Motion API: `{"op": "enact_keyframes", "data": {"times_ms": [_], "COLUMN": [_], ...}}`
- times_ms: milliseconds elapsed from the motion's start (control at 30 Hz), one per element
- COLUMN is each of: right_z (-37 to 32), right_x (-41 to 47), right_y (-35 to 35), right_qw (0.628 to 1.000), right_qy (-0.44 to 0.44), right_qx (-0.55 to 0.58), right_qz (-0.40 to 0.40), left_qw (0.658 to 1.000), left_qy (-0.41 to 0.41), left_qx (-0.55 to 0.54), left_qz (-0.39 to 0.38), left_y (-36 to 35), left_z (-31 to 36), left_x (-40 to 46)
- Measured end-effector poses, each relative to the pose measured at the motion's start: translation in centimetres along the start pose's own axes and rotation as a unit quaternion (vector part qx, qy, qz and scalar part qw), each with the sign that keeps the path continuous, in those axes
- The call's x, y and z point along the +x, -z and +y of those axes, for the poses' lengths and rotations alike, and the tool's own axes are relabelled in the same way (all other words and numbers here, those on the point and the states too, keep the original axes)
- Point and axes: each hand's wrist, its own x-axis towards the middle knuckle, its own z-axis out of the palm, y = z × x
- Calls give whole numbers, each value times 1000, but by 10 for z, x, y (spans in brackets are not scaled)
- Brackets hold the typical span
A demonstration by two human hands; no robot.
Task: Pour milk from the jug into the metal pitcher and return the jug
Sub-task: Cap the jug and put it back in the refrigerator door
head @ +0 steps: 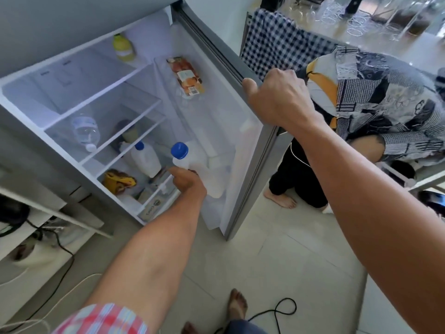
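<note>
A white milk jug point(204, 169) with a blue cap stands low in the open fridge, at the door's bottom shelf. My left hand point(189, 183) is closed around its handle. My right hand point(277, 97) grips the top edge of the fridge door point(228, 75), which stands wide open. A second white jug point(145, 159) with a blue cap stands on the lower fridge shelf behind. The metal pitcher is not in view.
Inside the fridge are a lying water bottle point(85, 131), a yellow bottle point(124, 48), a juice carton point(186, 75) in the door and a yellow bag point(118, 180). Another person point(361, 112) crouches behind the door. A black cable point(279, 309) lies on the tiled floor.
</note>
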Motion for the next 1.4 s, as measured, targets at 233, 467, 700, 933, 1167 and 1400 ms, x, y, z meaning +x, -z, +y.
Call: {"op": "enact_keyframes", "data": {"times_ms": [233, 467, 700, 933, 1167, 1400], "right_z": [3, 0, -12, -50, -112, -151], "right_x": [0, -4, -16, -38, -61, -53], "right_y": [3, 5, 5, -6, -26, -49], "right_qw": [1000, 1000, 1000, 1000, 998, 973], "right_qy": [0, -6, -14, 11, -8, -4], "right_qx": [11, 5, 5, 20, 65, 217], "right_qz": [0, -2, 15, 13, -20, -72], "left_qw": [986, 900, 832, 826, 797, 836], "left_qy": [-10, -141, -286, -370, -420, -326], "left_qx": [126, 364, 439, 375, 381, 394], "left_qz": [-112, -191, -180, -197, -208, -199], "left_y": [-7, -1, 25, 50, 77, 95], "left_z": [-11, -14, 28, 103, 158, 189], "left_x": [-10, -14, -20, -38, -46, -34]}}
